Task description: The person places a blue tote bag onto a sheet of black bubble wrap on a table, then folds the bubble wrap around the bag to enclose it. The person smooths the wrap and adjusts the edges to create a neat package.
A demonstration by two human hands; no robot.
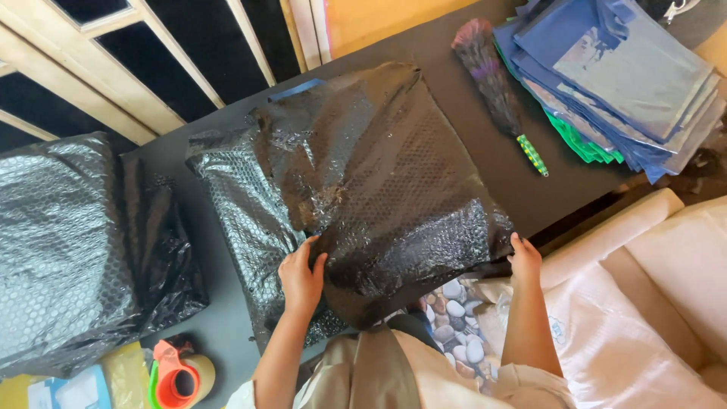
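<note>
My left hand [301,279] lies flat, grip open, on the black bubble wrap [363,189] spread across the dark worktop [485,159]. My right hand [524,257] pinches the wrap's near right corner. Beyond the wrap's right edge lie 1 feather duster [496,87] and stacked blue bags [621,76].

Both arms are bare from the elbow down, ending in the left hand [301,279] and the right hand [524,260], with no rings, watch or gloves showing. Short light sleeves sit at the elbows. The person wears a beige, khaki-coloured garment over the front.
</note>
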